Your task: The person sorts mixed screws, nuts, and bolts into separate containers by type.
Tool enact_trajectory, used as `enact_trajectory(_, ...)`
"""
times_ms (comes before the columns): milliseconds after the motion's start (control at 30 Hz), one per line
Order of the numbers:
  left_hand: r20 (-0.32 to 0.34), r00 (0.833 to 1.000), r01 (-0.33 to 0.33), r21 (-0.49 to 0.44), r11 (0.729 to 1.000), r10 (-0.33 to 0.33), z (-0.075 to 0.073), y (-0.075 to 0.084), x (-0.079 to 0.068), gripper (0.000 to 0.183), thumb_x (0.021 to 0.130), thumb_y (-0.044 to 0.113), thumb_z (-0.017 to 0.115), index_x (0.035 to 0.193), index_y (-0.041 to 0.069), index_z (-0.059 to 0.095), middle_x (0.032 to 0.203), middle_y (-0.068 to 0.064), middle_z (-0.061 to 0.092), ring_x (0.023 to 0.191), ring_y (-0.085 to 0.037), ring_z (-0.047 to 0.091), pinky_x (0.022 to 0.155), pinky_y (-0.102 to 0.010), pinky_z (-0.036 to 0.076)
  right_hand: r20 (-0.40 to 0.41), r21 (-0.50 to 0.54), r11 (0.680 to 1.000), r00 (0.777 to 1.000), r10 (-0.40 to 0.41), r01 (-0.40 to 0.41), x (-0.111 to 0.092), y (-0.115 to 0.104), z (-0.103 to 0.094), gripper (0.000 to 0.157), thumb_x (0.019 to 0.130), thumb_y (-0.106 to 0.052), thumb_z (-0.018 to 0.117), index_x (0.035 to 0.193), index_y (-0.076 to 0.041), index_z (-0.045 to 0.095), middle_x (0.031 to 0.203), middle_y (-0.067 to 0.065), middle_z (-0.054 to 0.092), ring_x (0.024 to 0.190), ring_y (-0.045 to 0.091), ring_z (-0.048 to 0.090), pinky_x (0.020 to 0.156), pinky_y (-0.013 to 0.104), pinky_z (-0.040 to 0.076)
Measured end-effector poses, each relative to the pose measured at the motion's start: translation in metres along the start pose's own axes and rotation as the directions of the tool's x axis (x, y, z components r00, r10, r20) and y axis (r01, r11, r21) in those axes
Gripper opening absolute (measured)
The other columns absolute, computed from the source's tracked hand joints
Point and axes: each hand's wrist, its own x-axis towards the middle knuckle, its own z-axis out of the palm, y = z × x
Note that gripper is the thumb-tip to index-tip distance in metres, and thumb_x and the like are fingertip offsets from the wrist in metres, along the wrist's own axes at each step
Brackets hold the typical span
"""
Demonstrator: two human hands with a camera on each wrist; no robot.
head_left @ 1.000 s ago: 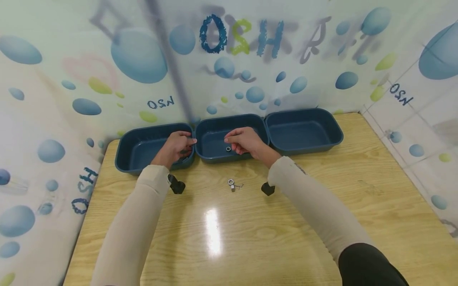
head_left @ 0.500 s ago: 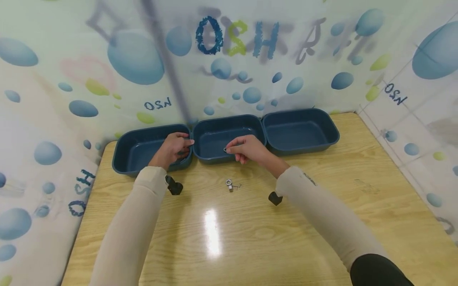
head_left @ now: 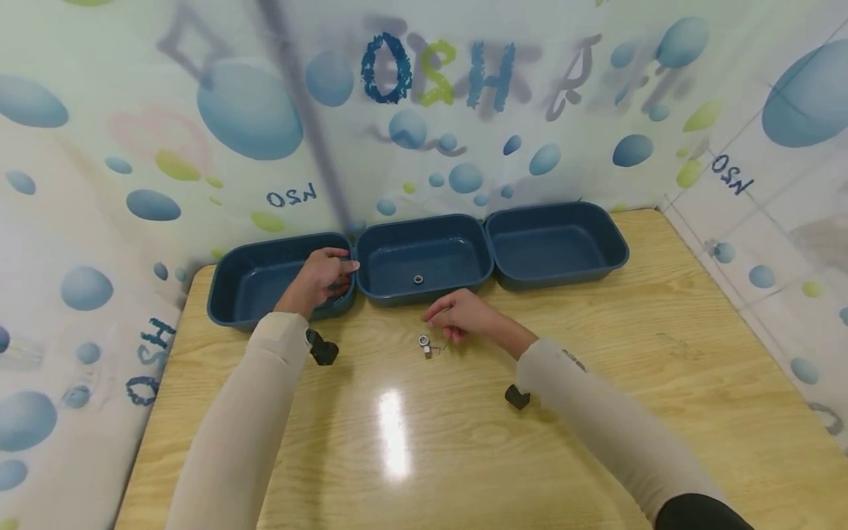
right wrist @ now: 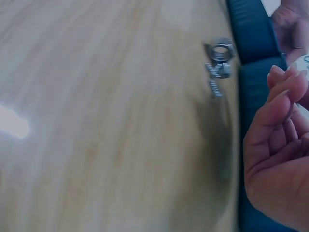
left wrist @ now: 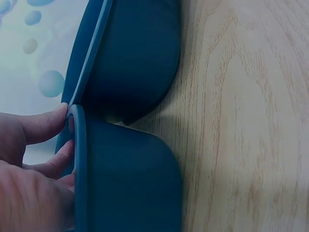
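Observation:
My left hand [head_left: 323,274] holds the right end of the left blue bin [head_left: 255,280]. In the left wrist view, its thumb [left wrist: 50,126] presses the rim where two bins meet, with the other fingers inside the nearer bin. My right hand [head_left: 464,313] hovers in front of the middle bin [head_left: 397,254], fingers loosely curled and thumb near the fingertips; nothing shows between them. Just left of it on the table lie a large hex nut [right wrist: 229,48], a smaller nut [right wrist: 223,71] and small screws [right wrist: 215,89]. Another nut [head_left: 418,280] sits inside the middle bin.
A third blue bin [head_left: 556,250] stands at the right end of the row, against a patterned backdrop [head_left: 464,132]. The wooden table [head_left: 530,456] stretches in front. Black camera pieces [head_left: 322,348] sit at both wrists, close over the table.
My right hand has drawn back from over the middle bin toward the hardware on the table, uncovering the nut in the bin. My left hand has stayed at the bin's rim.

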Motion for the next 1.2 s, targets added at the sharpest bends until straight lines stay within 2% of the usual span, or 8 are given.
enact_trajectory(367,-0.001,1.0,-0.003,0.007,1.0,0.003,0.0,0.0,0.002,0.057,0.1,0.018,0.056,0.152,0.015,0.032,0.11,-0.003,0.054,0.088,-0.021,0.054,0.081,-0.036,0.047,0.077,-0.02,1.0,0.997,0.02,-0.018,0.009,0.018,0.011,0.023,0.087,-0.01,0.073,0.11,-0.008,0.073,0.053,0.004,0.056,0.043,0.01,0.046,0.043,0.023,0.039)
enact_trajectory(533,-0.011,1.0,0.001,0.007,1.0,-0.001,0.001,0.0,0.003,0.057,0.1,0.018,0.056,0.152,0.016,0.032,0.112,-0.002,0.054,0.096,-0.023,0.055,0.083,-0.036,0.047,0.1,-0.038,0.999,0.995,0.028,-0.024,0.011,0.018,0.012,0.026,0.087,-0.009,0.072,0.112,-0.008,0.072,0.054,0.004,0.055,0.044,0.01,0.046,0.043,0.023,0.038)
enact_trajectory(833,-0.011,1.0,0.009,-0.001,1.0,-0.009,0.0,0.0,0.002,0.056,0.1,0.019,0.056,0.152,0.016,0.033,0.11,-0.002,0.054,0.087,-0.02,0.053,0.082,-0.036,0.047,0.123,-0.082,0.997,0.992,0.024,-0.013,0.011,0.017,0.011,0.025,0.087,-0.011,0.072,0.112,-0.01,0.073,0.054,0.004,0.056,0.043,0.009,0.046,0.043,0.022,0.04)
enact_trajectory(1033,-0.006,1.0,0.005,-0.009,1.0,-0.005,0.001,0.001,0.0,0.057,0.1,0.017,0.056,0.151,0.015,0.033,0.111,-0.003,0.052,0.09,-0.02,0.053,0.084,-0.036,0.047,0.149,-0.067,0.997,0.988,0.043,-0.033,0.011,0.018,0.011,0.026,0.087,-0.009,0.072,0.113,-0.013,0.073,0.054,0.005,0.056,0.042,0.009,0.045,0.043,0.023,0.04)
enact_trajectory(1200,-0.006,1.0,0.003,-0.014,1.0,-0.003,0.0,-0.001,0.0,0.056,0.1,0.017,0.056,0.151,0.014,0.033,0.112,-0.003,0.052,0.091,-0.021,0.052,0.083,-0.036,0.047,0.135,-0.103,0.995,0.99,0.03,-0.016,0.011,0.019,0.012,0.023,0.087,-0.011,0.072,0.11,-0.013,0.073,0.053,0.005,0.056,0.041,0.01,0.044,0.043,0.023,0.04)
